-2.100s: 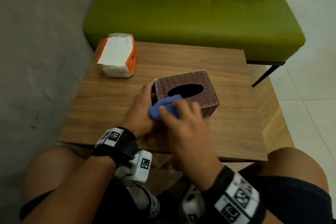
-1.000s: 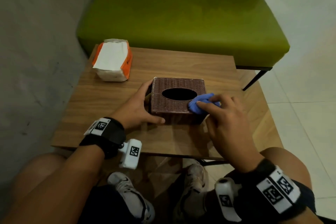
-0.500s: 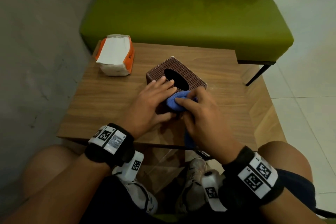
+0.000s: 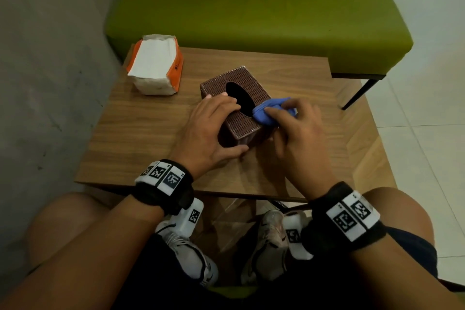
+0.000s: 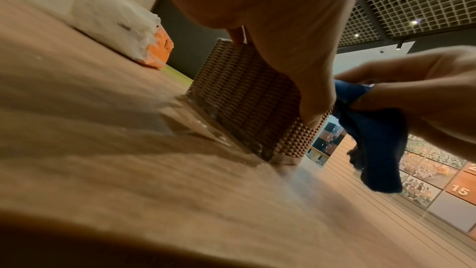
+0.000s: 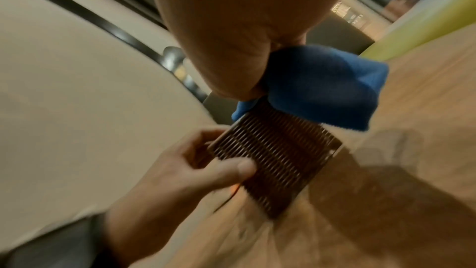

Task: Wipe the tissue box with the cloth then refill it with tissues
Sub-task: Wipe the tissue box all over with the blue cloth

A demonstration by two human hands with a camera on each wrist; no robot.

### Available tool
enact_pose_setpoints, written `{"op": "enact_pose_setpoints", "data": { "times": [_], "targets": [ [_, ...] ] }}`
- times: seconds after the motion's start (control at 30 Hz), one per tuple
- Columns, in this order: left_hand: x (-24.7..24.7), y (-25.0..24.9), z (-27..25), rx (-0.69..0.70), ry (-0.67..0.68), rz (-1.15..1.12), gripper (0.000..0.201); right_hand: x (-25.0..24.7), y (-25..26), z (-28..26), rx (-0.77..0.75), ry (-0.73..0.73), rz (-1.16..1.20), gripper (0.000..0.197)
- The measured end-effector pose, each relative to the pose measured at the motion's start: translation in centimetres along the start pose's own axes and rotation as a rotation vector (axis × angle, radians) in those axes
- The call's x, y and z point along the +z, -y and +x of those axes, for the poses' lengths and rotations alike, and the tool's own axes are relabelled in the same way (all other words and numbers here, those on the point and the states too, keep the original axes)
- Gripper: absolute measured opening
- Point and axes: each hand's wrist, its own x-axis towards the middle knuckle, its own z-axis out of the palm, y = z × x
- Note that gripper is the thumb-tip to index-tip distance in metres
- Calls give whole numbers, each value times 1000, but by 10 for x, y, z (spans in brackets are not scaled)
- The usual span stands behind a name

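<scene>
the brown woven tissue box (image 4: 236, 103) stood on the wooden table (image 4: 141, 138), turned at an angle so one corner pointed toward the person, its dark oval slot facing up. the left hand (image 4: 208, 131) gripped the box from its left side: fingers curled over the top edge next to the slot, thumb pressed against the near end face. in the right wrist view that thumb (image 6: 231, 170) lay flat on the ribbed side of the box. the right hand (image 4: 299, 133) was at the box's right side, fingers bent and pinching a bunched blue cloth (image 4: 270, 112), which touched the box's top right edge just beside the slot. in the left wrist view a loose tail of the cloth (image 5: 381, 150) hung down past the box's near corner, clear of the table top.

beyond the box and to its left, near the table's far left corner, lay an opened orange-and-white tissue pack (image 4: 156, 65), well apart from the box, with white tissue showing on top. behind the box, past the table's far edge, stood a green bench (image 4: 251, 2). the person's knees and white shoes showed below the table's near edge.
</scene>
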Motion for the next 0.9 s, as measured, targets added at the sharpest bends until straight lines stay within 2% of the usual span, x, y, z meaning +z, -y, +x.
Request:
{"op": "enact_pose_setpoints", "data": {
  "times": [0.1,0.17,0.3,0.33,0.4,0.47,0.5,0.57,0.63,0.73,0.8,0.83,0.9],
  "targets": [
    [-1,2,1,2,-6,-37,78,9,32,-23,-184,139,-39,43],
    [-2,3,1,18,-3,-41,77,7,25,-25,-266,199,-38,45],
    [-4,1,3,-17,13,-10,82,2,1,3,-4,-3,-5,41],
    [-3,1,4,-18,14,-19,80,5,9,2,-13,-6,-15,40],
    [0,4,5,8,6,-47,70,12,38,-14,-165,98,-51,39],
    [0,9,4,41,9,-54,68,9,39,-23,-279,187,-45,42],
    [-1,10,3,48,19,-51,73,5,28,-16,-253,178,-38,43],
    [-3,9,3,36,29,-36,82,1,2,1,-103,64,-29,43],
    [-2,6,4,22,29,-41,82,2,2,7,-12,-4,-29,41],
    [-2,9,7,33,30,-77,76,13,39,-18,-196,99,-52,41],
    [-5,14,6,64,38,-71,75,10,33,-24,-252,159,-26,42],
    [-6,15,6,69,45,-65,77,8,21,-18,-207,127,-9,43],
    [-6,14,5,62,46,-45,81,4,-1,-4,-15,6,30,45]
  ]
}}
